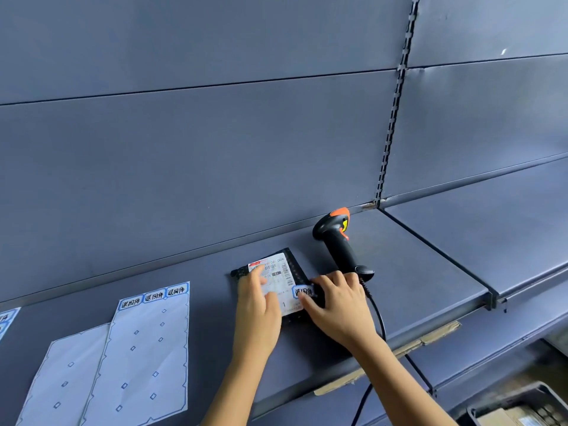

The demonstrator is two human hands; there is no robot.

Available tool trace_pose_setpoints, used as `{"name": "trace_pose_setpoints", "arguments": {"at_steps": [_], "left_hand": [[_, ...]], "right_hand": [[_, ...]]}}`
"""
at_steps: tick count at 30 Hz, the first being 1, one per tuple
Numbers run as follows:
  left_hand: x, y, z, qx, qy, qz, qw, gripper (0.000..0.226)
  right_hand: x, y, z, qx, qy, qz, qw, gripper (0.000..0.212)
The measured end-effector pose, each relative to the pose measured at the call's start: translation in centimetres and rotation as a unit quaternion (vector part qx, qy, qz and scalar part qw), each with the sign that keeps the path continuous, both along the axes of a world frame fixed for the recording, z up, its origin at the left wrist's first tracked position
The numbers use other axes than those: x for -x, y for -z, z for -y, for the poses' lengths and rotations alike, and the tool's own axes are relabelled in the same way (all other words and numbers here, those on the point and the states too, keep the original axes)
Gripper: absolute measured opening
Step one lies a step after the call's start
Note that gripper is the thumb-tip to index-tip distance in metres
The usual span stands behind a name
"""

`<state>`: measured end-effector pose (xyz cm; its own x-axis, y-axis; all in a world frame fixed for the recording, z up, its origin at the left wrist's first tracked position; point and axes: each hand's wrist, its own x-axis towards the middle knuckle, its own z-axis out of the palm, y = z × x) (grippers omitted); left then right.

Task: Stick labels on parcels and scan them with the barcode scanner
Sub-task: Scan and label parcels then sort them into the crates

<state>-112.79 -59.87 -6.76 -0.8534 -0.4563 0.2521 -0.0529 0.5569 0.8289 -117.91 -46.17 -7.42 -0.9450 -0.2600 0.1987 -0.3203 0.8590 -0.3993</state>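
1. Left hand [256, 309]: palm down, fingers straight, pressing flat on the parcel [296, 265] lying on the shelf [415, 256];
2. Right hand [338, 305]: palm down, fingers spread apart, fingertips pressing the blue label [302, 292] onto the parcel;
3. Barcode scanner [338, 241]: lying just beyond the right hand.

Blue-grey metal back panels [215, 149], slotted upright [396, 96] between them, matching flat shelf [430, 256]; black crate [522, 398] below right.

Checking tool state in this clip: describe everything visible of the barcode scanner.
The barcode scanner is a black pistol-shaped handheld, plastic-looking, with an orange top and a yellow patch. It lies on the blue-grey shelf, head toward the back wall. A black cable leaves its handle base. The right hand is next to that base; contact unclear.
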Motion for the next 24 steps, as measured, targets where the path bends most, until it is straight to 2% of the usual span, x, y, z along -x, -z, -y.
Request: {"name": "trace_pose_setpoints", "arguments": {"at_steps": [3, 5, 7, 11, 17, 20, 24], "left_hand": [[0.3, 0.1, 0.6, -0.078, -0.025, -0.035, 0.996, 0.042], [0.5, 0.3, 0.9, -0.101, -0.033, -0.046, 0.993, 0.041], [0.5, 0.4, 1.0, -0.135, -0.058, -0.061, 0.987, 0.038], [0.3, 0.2, 1.3, -0.193, -0.105, -0.099, 0.971, 0.030], [-0.5, 0.0, 0.9, -0.148, -0.125, -0.094, 0.977, 0.023], [-1.4, -0.3, 0.4, -0.079, -0.093, -0.034, 0.992, 0.018], [-4.0, -1.1, -2.7, 0.012, -0.040, 0.033, 0.999, 0.014]], "right_hand": [[0.6, -0.9, 0.6, 0.042, 0.014, 0.073, 0.996, 0.042], [0.8, -1.3, 1.4, 0.180, 0.013, 0.161, 0.970, 0.027], [0.1, -1.5, 2.3, 0.329, 0.007, 0.213, 0.920, 0.023], [-1.6, -1.3, 2.4, 0.356, 0.017, 0.148, 0.922, 0.025], [-4.0, -1.8, -1.0, 0.495, 0.020, 0.171, 0.852, 0.027], [-6.6, -1.7, -3.6, 0.544, 0.007, 0.209, 0.813, 0.020], [-10.5, -1.1, -10.5, 0.601, 0.017, 0.199, 0.773, 0.013]]}}
